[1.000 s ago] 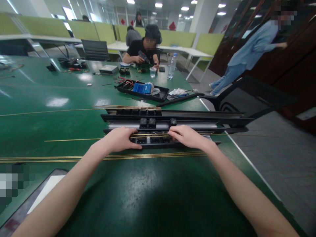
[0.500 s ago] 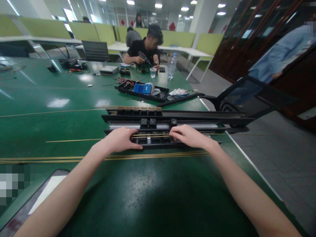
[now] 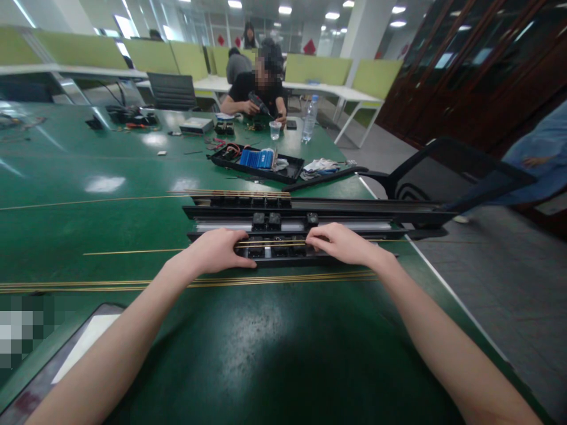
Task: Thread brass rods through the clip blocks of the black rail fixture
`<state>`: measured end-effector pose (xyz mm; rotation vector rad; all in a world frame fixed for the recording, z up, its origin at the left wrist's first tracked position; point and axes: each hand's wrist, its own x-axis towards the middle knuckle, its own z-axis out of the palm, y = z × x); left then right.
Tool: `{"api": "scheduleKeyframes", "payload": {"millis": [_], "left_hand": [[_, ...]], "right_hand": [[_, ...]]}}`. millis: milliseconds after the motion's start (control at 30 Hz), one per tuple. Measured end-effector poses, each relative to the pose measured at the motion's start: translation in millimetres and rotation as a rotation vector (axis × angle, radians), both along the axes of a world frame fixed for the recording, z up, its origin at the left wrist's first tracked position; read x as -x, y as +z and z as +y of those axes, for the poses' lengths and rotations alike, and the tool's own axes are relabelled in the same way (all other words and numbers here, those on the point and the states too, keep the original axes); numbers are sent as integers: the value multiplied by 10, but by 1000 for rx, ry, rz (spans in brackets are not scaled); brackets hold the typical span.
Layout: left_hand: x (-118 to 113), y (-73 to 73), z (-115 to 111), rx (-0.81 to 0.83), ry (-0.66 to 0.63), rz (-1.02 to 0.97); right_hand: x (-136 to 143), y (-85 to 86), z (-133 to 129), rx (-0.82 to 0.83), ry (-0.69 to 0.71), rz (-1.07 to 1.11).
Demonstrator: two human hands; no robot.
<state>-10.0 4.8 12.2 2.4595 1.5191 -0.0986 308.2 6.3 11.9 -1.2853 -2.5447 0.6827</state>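
My left hand (image 3: 218, 250) grips a long black channel (image 3: 292, 262), thumb on its near edge and fingers over the far side. Small black blocks (image 3: 280, 249) sit in a row inside that channel. Thin brass-coloured rods (image 3: 128, 252) run lengthwise over the blocks, passing by both hands. Farther right, my right hand (image 3: 334, 243) pinches with thumb and fingertips at a rod; the exact contact point is partly hidden by the fingers. Just behind lies another black channel with a pale strip (image 3: 230, 226) and black square blocks (image 3: 274, 221) on it.
More brass-coloured rods (image 3: 283, 278) lie in front of the channel. A third channel (image 3: 363, 206) stretches toward the mesh chair (image 3: 465, 171) at right. Beyond are a black tray (image 3: 290, 171), gloves (image 3: 319, 167), a bottle (image 3: 309, 120) and a person with a power drill (image 3: 260, 104).
My right hand has shifted very slightly to the right along the rods. My left hand keeps its place. At far right, a person in blue has moved farther right.
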Motion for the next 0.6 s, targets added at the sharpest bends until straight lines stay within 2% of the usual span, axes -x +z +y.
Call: {"api": "scheduleKeyframes", "payload": {"millis": [600], "left_hand": [[7, -8, 7, 9, 0, -4]], "right_hand": [[-72, 13, 7, 43, -24, 6]]}}
